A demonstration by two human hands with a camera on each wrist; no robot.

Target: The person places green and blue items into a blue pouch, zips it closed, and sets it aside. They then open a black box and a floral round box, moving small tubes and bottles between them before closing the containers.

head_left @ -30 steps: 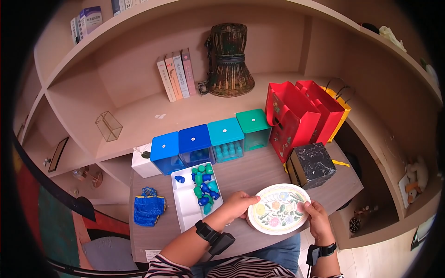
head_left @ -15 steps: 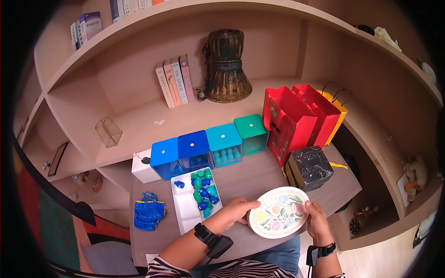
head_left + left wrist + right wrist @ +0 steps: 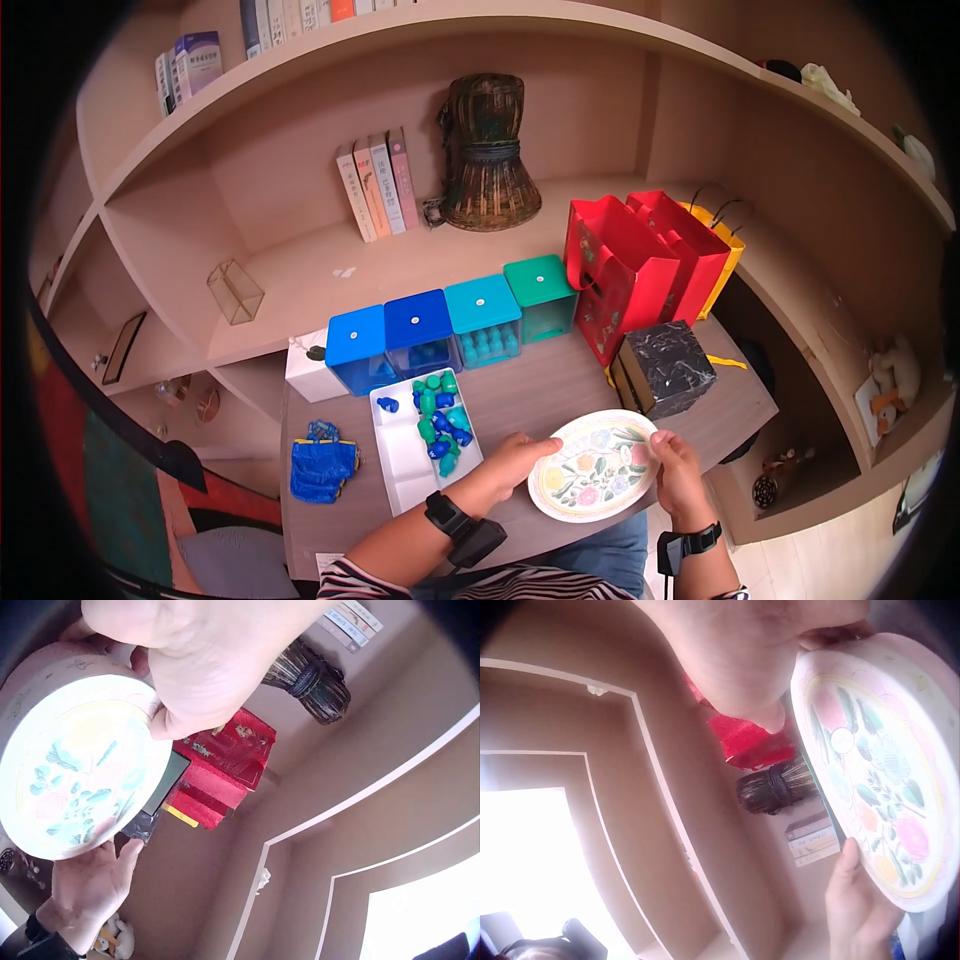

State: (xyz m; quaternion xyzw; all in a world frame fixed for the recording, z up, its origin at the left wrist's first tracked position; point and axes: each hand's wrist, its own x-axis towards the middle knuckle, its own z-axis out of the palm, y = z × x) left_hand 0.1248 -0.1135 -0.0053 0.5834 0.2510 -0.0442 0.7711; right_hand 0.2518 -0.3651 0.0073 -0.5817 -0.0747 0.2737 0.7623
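Both hands hold an oval box with a flowered lid (image 3: 592, 466) above the table's front edge, its top tilted toward the head camera. The left hand (image 3: 508, 466) grips its left end, thumb on the rim and fingers curled underneath. At the opposite end the right hand (image 3: 680, 474) grips it the same way, thumb over the rim. In the left wrist view the lid (image 3: 82, 765) fills the left side, with the left hand (image 3: 199, 660) at its upper edge. The right wrist view shows the box's pale side wall and the lid (image 3: 877, 787) beside the right hand (image 3: 757, 660).
A white divided tray (image 3: 408, 450) holds blue and green pieces left of the hands. Behind stand four lidded bins (image 3: 415, 315). Red bags (image 3: 620, 275) and a black marbled box (image 3: 668, 366) stand at right, a blue pouch (image 3: 323, 470) at left.
The box has moved slightly left and down in the head view, still gripped by both hands. The shelf and table items sit lower in the picture as the head view has shifted.
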